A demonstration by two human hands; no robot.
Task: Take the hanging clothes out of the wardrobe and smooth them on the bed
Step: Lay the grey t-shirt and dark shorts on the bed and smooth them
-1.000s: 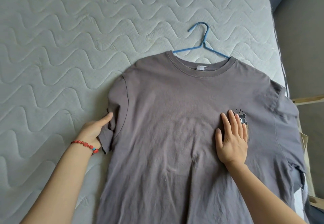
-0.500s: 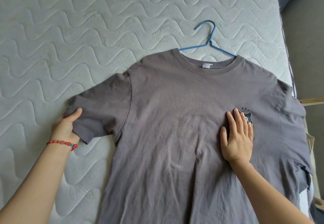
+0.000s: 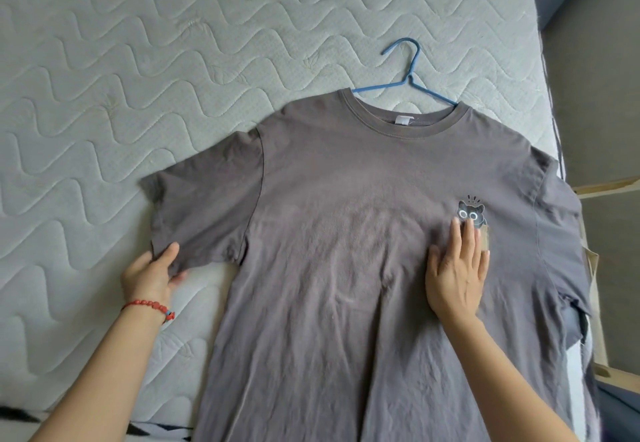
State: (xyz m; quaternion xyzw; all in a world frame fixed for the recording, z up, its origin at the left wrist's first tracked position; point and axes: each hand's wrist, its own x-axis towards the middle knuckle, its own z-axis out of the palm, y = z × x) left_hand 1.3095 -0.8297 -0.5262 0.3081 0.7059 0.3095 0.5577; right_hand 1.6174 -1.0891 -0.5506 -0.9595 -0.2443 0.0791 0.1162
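A grey T-shirt [image 3: 346,206] lies face up on the quilted white mattress [image 3: 138,61], still on a blue hanger [image 3: 408,78] whose hook sticks out above the collar. My left hand [image 3: 152,275] pinches the hem of the left sleeve, thumb on top and fingers under the cloth. My right hand [image 3: 457,268] lies flat on the chest with fingers apart, its fingertips just below a small cat print [image 3: 471,213]. The right sleeve hangs over the bed's right edge.
The mattress edge [image 3: 550,102] runs down the right side, with grey floor [image 3: 602,95] beyond it. A light wooden frame [image 3: 595,303] stands beside the bed at the right. A black-and-white patterned cloth [image 3: 20,417] shows at the bottom left corner.
My left hand has drawn the folded left sleeve outward and spread it flat on the mattress. My right hand has slid slightly down the chest, uncovering the cat print.
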